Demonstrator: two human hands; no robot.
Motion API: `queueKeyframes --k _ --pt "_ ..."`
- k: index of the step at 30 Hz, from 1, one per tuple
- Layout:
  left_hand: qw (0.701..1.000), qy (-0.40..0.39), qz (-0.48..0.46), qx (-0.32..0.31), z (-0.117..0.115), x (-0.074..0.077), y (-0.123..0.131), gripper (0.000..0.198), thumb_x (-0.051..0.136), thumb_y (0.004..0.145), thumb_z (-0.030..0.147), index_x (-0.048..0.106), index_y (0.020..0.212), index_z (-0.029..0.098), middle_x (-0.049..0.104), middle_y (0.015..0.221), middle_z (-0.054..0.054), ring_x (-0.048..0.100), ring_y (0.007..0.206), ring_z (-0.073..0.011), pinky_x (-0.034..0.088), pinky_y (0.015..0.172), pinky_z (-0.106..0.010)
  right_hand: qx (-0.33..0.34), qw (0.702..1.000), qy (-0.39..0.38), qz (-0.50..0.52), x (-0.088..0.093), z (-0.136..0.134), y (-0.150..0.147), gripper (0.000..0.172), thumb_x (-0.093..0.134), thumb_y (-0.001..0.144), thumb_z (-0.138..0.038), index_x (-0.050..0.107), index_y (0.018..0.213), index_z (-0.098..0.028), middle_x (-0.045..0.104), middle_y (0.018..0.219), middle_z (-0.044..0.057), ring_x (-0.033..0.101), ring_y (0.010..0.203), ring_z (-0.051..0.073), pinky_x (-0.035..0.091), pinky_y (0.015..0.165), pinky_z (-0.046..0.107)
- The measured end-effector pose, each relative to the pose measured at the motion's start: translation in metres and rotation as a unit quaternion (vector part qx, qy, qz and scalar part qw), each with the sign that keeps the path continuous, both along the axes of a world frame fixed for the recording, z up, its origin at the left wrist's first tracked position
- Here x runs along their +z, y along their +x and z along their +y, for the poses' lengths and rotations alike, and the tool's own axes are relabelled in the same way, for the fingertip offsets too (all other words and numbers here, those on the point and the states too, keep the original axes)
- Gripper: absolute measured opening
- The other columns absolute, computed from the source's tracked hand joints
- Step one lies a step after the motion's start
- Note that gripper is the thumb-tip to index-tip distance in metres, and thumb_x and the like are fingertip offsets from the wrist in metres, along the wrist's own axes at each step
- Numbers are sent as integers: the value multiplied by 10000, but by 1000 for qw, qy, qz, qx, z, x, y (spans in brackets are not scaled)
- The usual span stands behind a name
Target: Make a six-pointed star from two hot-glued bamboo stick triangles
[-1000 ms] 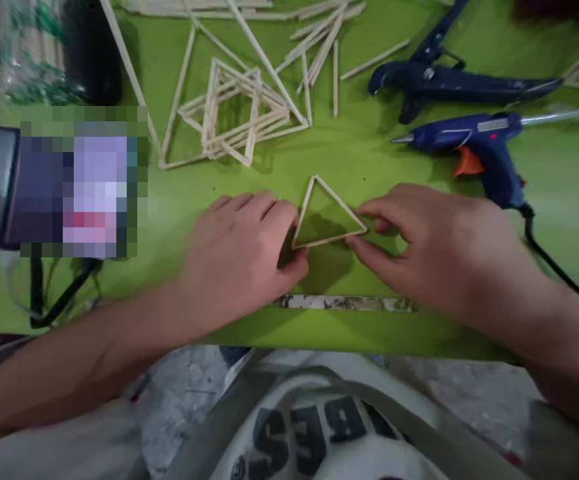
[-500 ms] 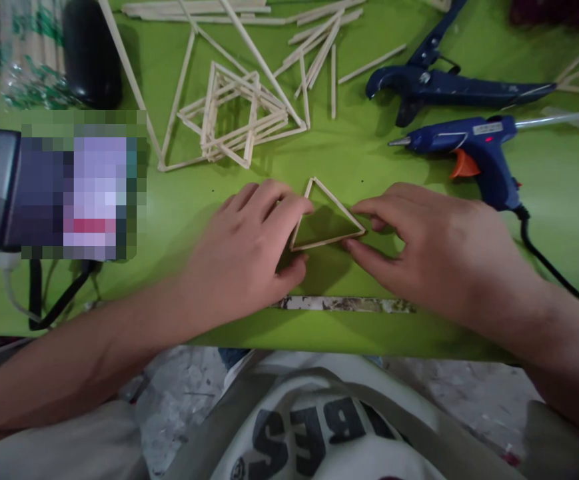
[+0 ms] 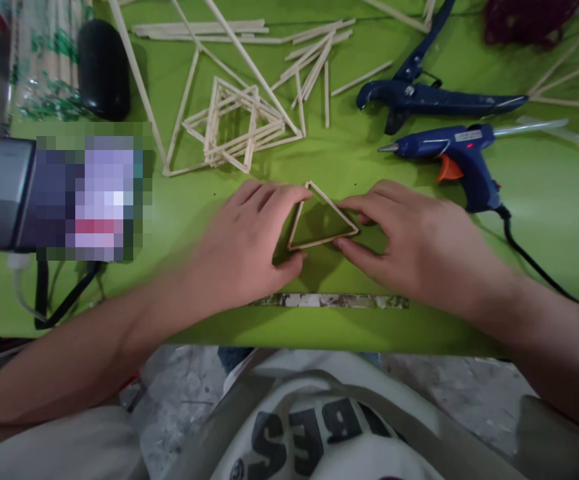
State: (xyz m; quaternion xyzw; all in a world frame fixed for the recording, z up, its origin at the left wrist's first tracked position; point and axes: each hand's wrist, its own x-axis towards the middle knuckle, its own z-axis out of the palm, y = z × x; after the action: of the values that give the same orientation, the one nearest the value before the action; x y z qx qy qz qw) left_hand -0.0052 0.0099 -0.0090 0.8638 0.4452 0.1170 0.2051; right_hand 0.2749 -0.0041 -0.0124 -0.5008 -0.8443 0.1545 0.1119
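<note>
A small triangle of thin wooden sticks (image 3: 323,241) lies between my two hands near the table's front edge. My left hand (image 3: 249,240) has its index finger and thumb against the triangle's left side. From the right, my right hand (image 3: 404,240) pinches the triangle's right corner between thumb and index finger. Beyond them, stick triangles stacked into a star shape (image 3: 244,127) sit inside a larger stick frame (image 3: 182,110). To the right lie a blue glue gun (image 3: 449,150) with an orange trigger and a dark blue cutter (image 3: 419,99).
Loose sticks (image 3: 314,63) are scattered at the back. A black oval object (image 3: 103,70) and wrapped sticks (image 3: 52,67) stand back left, with a blurred-out device (image 3: 94,193) in front. A patterned strip (image 3: 339,301) lies along the front edge. The glue gun's cable (image 3: 529,247) trails right.
The view has shifted slightly. Both hands keep their places at the triangle, with the fingers hardly moved.
</note>
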Motion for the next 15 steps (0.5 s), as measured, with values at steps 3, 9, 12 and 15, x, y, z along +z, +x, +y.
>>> queueKeyframes --k 3,9,12,15 --pt "1000 1 0 2 0 0 0 675 840 940 189 634 1578 268 760 1525 -137 701 1471 -416 631 1233 -637 5 1000 -19 -2 1 2 0 368 682 1107 -415 828 1388 -227 817 1150 105 772 905 287 514 733 397" --pt "1000 -1 14 9 1 -1 2 675 833 959 215 624 1598 280 762 1528 -140 691 1484 -417 626 1234 -638 0 1000 -26 -9 2 3 -1 365 685 1104 -400 826 1392 -227 824 1160 104 783 916 284 517 734 388" --pt "1000 9 20 5 1 -2 3 634 795 985 228 626 1596 250 760 1531 -150 691 1485 -417 612 1248 -635 -1 999 -30 -13 3 3 -2 367 694 1088 -390 834 1382 -219 823 1169 107 791 932 293 520 735 393" --pt "1000 17 23 -2 2 -3 3 610 777 990 237 633 1583 220 760 1526 -168 695 1468 -433 613 1232 -645 -10 999 -42 -20 5 3 -4 364 690 1082 -374 839 1375 -217 825 1175 108 793 941 294 514 731 393"
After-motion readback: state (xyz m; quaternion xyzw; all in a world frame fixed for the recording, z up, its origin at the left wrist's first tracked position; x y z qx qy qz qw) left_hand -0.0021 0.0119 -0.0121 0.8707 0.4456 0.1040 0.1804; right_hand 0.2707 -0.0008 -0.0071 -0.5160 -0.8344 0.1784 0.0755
